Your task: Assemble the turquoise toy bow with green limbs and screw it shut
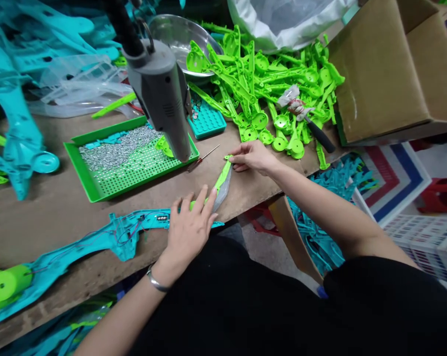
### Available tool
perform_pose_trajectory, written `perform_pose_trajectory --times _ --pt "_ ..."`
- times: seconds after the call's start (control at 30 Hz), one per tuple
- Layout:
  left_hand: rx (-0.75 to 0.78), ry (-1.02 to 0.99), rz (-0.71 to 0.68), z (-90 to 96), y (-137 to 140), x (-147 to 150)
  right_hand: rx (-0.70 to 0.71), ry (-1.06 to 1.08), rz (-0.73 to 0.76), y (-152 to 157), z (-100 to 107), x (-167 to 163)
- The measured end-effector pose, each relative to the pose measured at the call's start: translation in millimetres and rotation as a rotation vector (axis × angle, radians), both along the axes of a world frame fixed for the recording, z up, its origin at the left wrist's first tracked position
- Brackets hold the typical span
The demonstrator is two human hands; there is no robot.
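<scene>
**Green plastic strip (223,174) near a workbench's (253,194) front edge**

Its far tip is pinched between thumb and fingers of the right hand (255,157); its near end is covered by the left hand (188,227), fingers slightly spread, beside a blue shell (97,242). Light, stiff, smooth handling is to be expected — best gripped at the ends.

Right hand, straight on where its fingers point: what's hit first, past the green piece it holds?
Probably the screwdriver, just ahead of the right hand; height is unclear, so it might pass above.
</scene>
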State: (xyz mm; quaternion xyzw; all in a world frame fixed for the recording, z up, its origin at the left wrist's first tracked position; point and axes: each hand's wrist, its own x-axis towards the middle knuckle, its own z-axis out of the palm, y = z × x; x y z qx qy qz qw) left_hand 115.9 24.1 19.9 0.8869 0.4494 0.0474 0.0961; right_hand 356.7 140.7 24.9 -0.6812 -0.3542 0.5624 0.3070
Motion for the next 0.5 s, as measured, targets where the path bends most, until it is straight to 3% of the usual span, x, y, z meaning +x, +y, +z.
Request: perform_pose_trajectory --times 0.4,0.5 --pt "-0.062 -0.001 -0.086 1.8 7.3 -3.7 -0.087 -0.064 0.066 6.3 6.2 -0.9" --pt "-0.073 -0.021 -0.098 1.1 8.0 -4.7 -0.075 -0.19 0.145 4.6 7.5 0.0"
